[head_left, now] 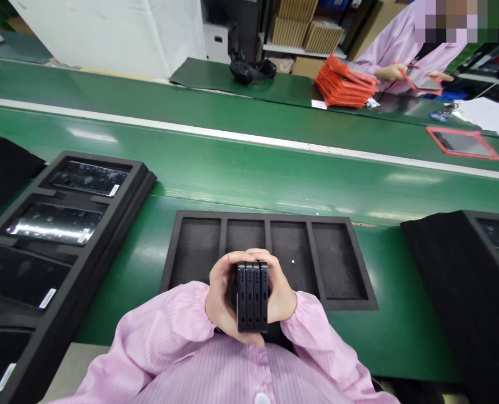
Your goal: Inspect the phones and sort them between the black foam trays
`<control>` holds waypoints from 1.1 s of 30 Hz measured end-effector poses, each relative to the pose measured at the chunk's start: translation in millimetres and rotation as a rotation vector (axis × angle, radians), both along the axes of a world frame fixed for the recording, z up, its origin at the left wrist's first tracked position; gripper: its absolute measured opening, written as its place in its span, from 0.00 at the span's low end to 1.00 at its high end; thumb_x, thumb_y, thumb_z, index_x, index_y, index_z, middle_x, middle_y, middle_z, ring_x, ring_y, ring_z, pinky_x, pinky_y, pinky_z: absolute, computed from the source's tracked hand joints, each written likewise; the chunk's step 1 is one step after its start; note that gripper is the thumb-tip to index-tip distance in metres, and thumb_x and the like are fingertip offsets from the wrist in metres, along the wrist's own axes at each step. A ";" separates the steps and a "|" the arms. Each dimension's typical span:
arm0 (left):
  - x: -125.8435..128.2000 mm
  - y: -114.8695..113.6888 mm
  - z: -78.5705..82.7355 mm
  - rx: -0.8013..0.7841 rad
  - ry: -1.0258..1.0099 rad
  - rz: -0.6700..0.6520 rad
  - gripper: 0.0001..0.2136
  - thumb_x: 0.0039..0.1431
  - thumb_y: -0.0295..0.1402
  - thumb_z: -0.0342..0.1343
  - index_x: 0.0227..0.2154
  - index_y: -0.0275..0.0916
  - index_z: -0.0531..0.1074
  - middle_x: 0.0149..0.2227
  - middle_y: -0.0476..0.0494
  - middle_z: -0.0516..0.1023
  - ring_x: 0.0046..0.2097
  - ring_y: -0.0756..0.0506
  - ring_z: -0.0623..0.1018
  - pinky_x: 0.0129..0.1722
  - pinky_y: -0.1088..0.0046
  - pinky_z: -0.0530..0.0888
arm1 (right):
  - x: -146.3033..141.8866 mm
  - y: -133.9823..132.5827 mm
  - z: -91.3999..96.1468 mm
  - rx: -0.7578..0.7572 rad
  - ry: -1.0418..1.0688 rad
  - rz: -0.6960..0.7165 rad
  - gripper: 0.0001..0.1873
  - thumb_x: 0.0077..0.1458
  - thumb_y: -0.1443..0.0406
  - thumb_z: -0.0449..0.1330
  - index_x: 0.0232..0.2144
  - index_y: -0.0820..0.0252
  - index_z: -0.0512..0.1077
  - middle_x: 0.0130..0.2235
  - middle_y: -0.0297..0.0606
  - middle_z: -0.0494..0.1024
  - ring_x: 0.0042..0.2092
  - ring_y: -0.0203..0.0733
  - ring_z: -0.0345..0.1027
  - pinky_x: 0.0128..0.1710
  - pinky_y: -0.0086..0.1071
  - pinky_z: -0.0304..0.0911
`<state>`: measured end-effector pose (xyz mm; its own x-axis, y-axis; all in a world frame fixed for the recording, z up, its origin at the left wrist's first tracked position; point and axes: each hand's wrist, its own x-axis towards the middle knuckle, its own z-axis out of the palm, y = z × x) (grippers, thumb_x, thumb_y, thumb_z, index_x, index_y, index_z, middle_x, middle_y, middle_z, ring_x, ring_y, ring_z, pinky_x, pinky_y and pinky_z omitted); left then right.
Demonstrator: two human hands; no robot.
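My left hand [221,300] and my right hand [280,297] press together around a stack of several black phones [252,296], held edge-up close to my chest. The fingers of both hands wrap the stack from its two sides. Just beyond my hands lies a black foam tray [356,264] with several slots that show nothing in them. Pink sleeves cover both my wrists.
A black foam tray [142,174] holding several phones with glossy screens lies at the left. Another black tray stack [443,264] stands at the right. Across the green conveyor belt [249,163], a person in pink handles red cases beside a red stack [344,84]. A red-framed device [462,143] lies on the belt.
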<state>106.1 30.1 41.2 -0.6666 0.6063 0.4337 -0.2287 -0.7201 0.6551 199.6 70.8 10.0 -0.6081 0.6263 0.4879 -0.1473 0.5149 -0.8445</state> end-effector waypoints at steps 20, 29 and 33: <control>14.4 0.5 2.3 0.066 0.111 0.185 0.36 0.44 0.63 0.57 0.55 0.51 0.69 0.34 0.48 0.73 0.31 0.47 0.70 0.37 0.66 0.73 | 2.7 -9.3 4.0 0.068 0.037 -0.017 0.50 0.35 0.51 0.74 0.58 0.50 0.58 0.51 0.45 0.70 0.54 0.55 0.65 0.57 0.53 0.60; 8.6 -4.8 8.0 0.051 0.136 0.121 0.39 0.37 0.65 0.60 0.55 0.56 0.68 0.31 0.50 0.71 0.29 0.47 0.70 0.34 0.64 0.74 | 3.2 -10.0 3.6 0.082 0.031 0.030 0.50 0.36 0.53 0.74 0.59 0.50 0.56 0.53 0.45 0.68 0.55 0.55 0.64 0.56 0.52 0.61; -7.5 -12.0 0.1 0.037 0.232 -0.065 0.45 0.30 0.59 0.69 0.57 0.58 0.67 0.35 0.47 0.75 0.33 0.42 0.75 0.36 0.61 0.76 | 2.7 -9.0 0.9 0.076 0.044 0.027 0.51 0.35 0.54 0.74 0.59 0.49 0.55 0.53 0.45 0.67 0.54 0.54 0.65 0.54 0.50 0.64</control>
